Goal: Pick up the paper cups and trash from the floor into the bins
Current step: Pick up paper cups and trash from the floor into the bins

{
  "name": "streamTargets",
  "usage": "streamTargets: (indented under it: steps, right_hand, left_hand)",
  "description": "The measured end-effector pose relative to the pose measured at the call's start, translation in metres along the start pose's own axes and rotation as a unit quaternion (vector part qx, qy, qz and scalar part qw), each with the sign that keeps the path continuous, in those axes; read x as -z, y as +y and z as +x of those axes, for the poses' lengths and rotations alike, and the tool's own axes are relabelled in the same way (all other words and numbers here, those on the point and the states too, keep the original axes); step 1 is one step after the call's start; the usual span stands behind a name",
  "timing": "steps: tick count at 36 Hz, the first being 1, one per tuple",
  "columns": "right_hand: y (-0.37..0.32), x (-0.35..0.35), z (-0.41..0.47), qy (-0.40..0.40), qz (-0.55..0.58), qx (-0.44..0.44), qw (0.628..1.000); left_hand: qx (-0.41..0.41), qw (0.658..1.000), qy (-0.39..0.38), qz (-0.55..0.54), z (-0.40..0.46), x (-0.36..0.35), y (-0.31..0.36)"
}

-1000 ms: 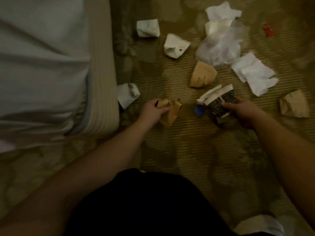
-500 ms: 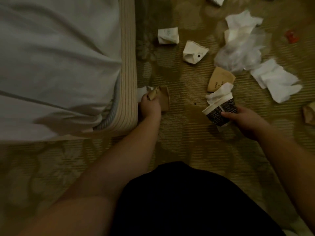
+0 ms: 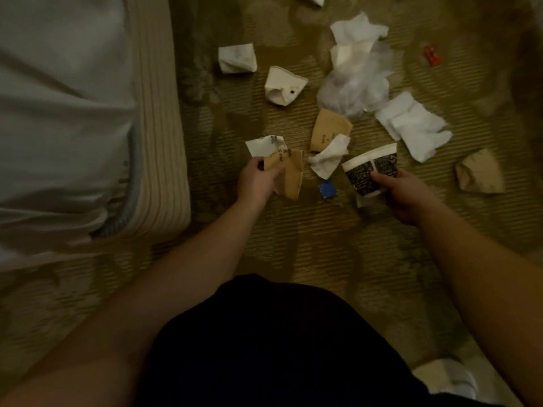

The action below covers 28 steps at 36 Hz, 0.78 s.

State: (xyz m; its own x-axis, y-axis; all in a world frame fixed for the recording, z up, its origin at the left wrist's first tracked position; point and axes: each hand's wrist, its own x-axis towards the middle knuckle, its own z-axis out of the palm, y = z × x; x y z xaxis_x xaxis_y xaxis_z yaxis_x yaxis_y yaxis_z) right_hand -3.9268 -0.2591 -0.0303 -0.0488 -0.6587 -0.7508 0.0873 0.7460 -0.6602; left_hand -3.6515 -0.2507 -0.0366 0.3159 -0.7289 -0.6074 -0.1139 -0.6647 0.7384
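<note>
Paper cups are stacking up in both hands now — the left hand [image 3: 256,178] has swung back from the edge of the bed [image 3: 158,136], where it was half a second ago, and it comes away with more than it took there: the crushed brown cup [image 3: 289,174] is pinched together with a white crumpled cup [image 3: 266,143] that lay against the bed a second ago. That spot looks cleared, so one more piece is off the carpet [image 3: 293,248]. The right hand [image 3: 407,190] keeps its fingers curled round the black patterned cup [image 3: 371,170], with a white scrap [image 3: 329,158] lying just beside its rim. That cup lies tilted, its long axis running from the hand up and to the left, white rim pointing away from the person; the brown one hangs flattened, long axis roughly up-down in the picture. No bin is in view, so I judge both handfuls have yet to be carried off. Plenty is left: a white cup [image 3: 284,86], a white wad [image 3: 236,57], a brown cup [image 3: 330,129], a plastic bag [image 3: 357,83], napkins [image 3: 414,126], a brown crumple [image 3: 479,173], a blue scrap [image 3: 327,189] between the hands.
</note>
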Motion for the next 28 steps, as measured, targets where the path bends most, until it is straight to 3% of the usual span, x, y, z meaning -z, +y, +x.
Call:
streamTargets:
  steps: [3,5,9,13,16,20,28]
  right_hand:
    - [-0.002,0.010,-0.002,-0.007,0.002,-0.010,1.000]
    - [-0.002,0.012,-0.004,-0.031,-0.085,-0.032,0.995]
    - [0.003,-0.006,-0.007,-0.078,-0.311,-0.068,0.945]
    - [0.010,-0.042,-0.013,-0.097,-0.431,-0.026,0.897]
    - [0.025,-0.070,-0.011,-0.024,-0.428,0.032,0.903]
    - [0.044,-0.090,-0.001,0.083,-0.344,0.064,0.933]
    - [0.041,-0.097,0.018,0.114,-0.357,0.026,0.927]
  left_hand:
    - [-0.021,0.999,-0.018,0.026,-0.001,-0.004,0.003]
    - [-0.024,0.999,-0.017,0.034,0.000,-0.004,0.003]
    - [-0.027,0.998,-0.002,0.049,0.000,-0.002,0.001]
    - [-0.029,0.998,0.012,0.051,-0.002,0.000,0.000]
    - [-0.018,0.999,0.022,0.033,-0.002,0.005,-0.002]
    - [-0.004,0.999,0.029,0.019,0.000,0.011,-0.004]
    - [0.016,0.999,0.044,0.013,0.000,0.014,-0.003]
